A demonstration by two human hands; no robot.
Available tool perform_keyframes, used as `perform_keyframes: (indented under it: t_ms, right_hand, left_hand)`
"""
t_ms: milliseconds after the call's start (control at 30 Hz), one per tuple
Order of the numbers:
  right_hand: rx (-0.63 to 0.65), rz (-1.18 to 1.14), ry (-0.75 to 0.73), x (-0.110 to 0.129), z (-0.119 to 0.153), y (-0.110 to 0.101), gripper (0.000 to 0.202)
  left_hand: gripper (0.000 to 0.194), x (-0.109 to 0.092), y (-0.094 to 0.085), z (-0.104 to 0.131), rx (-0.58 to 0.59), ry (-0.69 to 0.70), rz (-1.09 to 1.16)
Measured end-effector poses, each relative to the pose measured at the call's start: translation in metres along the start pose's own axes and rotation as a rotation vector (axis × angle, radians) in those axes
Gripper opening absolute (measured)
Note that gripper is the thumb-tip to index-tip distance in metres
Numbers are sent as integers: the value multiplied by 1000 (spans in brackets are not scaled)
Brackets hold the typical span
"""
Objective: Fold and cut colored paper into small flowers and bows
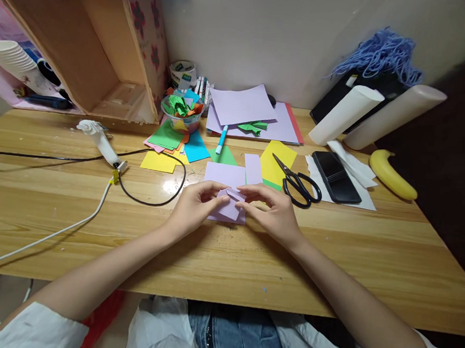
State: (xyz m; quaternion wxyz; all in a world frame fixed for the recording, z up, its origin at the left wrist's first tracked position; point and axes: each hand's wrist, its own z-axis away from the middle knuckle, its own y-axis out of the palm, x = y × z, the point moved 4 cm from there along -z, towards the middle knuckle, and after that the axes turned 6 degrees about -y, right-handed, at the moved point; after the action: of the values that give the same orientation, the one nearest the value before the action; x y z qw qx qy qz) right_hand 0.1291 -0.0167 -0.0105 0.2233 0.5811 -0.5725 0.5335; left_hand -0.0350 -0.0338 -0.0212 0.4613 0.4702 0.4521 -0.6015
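Between my two hands is a small folded piece of lilac paper (228,210), a flap showing along its top. My left hand (198,202) pinches its left side with thumb and fingers. On the other side, my right hand (274,212) grips the right edge in the same way. Beneath it lies a larger lilac sheet (224,172), partly covered by the hands. A narrow lilac strip (254,169) rests just beyond my right fingers. Black-handled scissors (299,185) lie to the right of that hand, partly over a yellow sheet (279,159).
A glue gun (100,141) with a looping black cable (184,178) sits at left. Coloured paper squares (165,136), a tub of scraps (182,114) and a blue marker (222,140) lie behind. At right are a phone (336,177) and a banana (393,175).
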Motion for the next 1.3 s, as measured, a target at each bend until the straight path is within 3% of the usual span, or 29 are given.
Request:
perform_keyframes:
  t_ms: [133,433,800,1300]
  right_hand:
    - [-6,62,-88,7,0,1,16]
    - [-15,6,-32,5,-1,0,6]
    - [47,-93,125,-4,-1,1,18]
    - [68,97,-74,6,-2,0,14]
  left_hand:
    - [25,-2,-1,-1,-4,-59,-4]
    - [25,-2,-3,-3,16,-155,-45]
    - [23,-3,-2,0,2,-76,-101]
    - [22,-8,0,6,-33,85,-212]
